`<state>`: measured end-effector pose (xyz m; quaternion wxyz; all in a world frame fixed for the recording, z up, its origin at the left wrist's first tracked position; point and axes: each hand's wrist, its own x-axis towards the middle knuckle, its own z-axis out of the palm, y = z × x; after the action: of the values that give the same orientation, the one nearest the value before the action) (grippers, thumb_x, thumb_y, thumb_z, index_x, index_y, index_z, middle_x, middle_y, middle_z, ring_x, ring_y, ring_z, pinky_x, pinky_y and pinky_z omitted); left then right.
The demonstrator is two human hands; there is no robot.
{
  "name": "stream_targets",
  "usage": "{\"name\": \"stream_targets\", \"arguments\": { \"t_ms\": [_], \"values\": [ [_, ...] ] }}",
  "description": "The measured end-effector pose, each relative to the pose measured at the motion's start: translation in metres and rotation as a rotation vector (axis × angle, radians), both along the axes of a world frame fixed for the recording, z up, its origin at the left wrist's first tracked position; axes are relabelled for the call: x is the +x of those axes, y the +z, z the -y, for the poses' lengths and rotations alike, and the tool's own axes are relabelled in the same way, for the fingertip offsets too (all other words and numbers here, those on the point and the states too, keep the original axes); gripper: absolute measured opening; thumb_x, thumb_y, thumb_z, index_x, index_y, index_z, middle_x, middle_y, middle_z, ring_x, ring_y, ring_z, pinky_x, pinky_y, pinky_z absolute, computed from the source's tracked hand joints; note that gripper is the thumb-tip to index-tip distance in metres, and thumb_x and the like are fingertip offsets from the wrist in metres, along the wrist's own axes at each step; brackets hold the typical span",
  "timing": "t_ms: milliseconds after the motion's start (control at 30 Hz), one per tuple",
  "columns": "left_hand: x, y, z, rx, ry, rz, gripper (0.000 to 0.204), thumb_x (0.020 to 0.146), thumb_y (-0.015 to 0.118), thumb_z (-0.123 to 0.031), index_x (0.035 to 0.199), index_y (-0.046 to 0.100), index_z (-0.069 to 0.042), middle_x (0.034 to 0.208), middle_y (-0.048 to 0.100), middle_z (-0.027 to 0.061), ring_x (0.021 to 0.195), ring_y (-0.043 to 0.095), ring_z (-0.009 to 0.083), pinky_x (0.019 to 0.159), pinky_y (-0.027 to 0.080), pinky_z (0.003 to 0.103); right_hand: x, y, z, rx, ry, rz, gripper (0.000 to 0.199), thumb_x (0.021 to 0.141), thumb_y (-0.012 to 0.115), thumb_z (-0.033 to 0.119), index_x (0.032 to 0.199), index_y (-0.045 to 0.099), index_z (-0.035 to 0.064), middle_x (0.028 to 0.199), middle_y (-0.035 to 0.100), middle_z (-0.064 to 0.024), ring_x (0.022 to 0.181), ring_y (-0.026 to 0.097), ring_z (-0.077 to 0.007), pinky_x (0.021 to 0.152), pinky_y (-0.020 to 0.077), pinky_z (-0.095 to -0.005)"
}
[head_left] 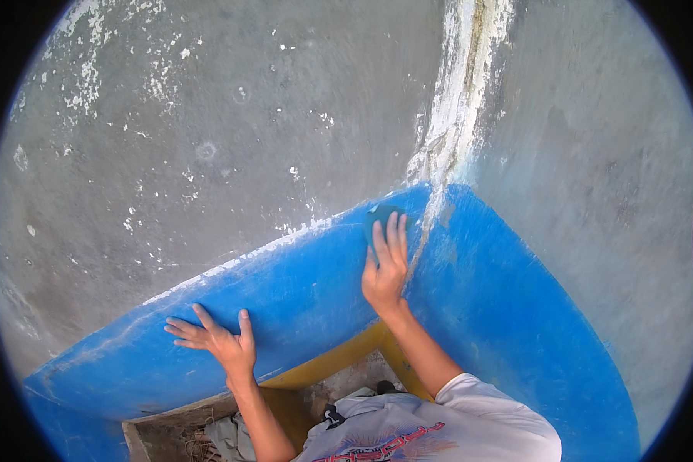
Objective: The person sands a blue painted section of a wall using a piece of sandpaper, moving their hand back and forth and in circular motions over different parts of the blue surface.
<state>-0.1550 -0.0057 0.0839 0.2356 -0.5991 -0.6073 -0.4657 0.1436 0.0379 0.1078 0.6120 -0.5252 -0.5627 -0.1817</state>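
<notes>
My right hand (386, 266) presses a thin dark teal piece of sandpaper (375, 221) against the blue band (300, 277) of the wall, just left of the corner. Its fingers lie over the sheet, and one pale corner of the sheet lifts at the top. Lower on the left, my left hand (222, 343) rests against the same blue paint with its fingers spread and holds nothing. Above the blue, the wall (231, 115) is grey with flaked white spots. A ragged white strip (458, 85) runs down the corner.
Along the foot of the wall runs a yellow band (327, 360). At the lower left stands an open box-like container (135, 440) with a grey cloth (227, 439) and twig-like scraps in it. Another blue wall face (508, 308) bends away on the right.
</notes>
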Motion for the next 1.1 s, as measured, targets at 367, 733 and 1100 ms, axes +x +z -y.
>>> {"name": "stream_targets", "arguments": {
  "t_ms": [367,733,1100],
  "values": [
    [-0.001,0.006,0.007,-0.035,0.015,-0.035,0.093,0.092,0.061,-0.047,0.158,0.005,-0.015,0.158,-0.019,0.0282,0.144,-0.019,0.0490,0.107,-0.010,0.071,-0.011,0.014,0.005,0.006,0.126,0.085,0.053,0.081,0.057,-0.006,0.133,0.056,-0.0008,0.148,0.041,-0.0264,0.141,0.028,-0.0503,0.113,0.0313,-0.0531],
    [-0.002,0.003,0.008,-0.090,0.022,-0.045,0.092,0.093,0.060,-0.047,0.158,0.003,-0.014,0.156,-0.021,0.0300,0.143,-0.021,0.0504,0.107,-0.011,0.071,-0.015,0.006,0.006,0.015,0.087,0.127,0.053,0.082,0.055,-0.007,0.134,0.057,0.0029,0.147,0.042,-0.0272,0.139,0.028,-0.0523,0.111,0.0324,-0.0552],
    [-0.003,0.003,0.009,-0.077,-0.027,-0.039,0.097,0.089,0.067,-0.043,0.158,0.003,-0.020,0.156,-0.022,0.0299,0.142,-0.020,0.0548,0.104,-0.010,0.075,-0.014,0.023,-0.007,0.130,0.051,-0.087,0.038,0.091,0.056,-0.003,0.129,0.056,-0.0079,0.139,0.050,-0.0276,0.136,0.040,-0.0431,0.113,0.0342,-0.0492]
  ]
}}
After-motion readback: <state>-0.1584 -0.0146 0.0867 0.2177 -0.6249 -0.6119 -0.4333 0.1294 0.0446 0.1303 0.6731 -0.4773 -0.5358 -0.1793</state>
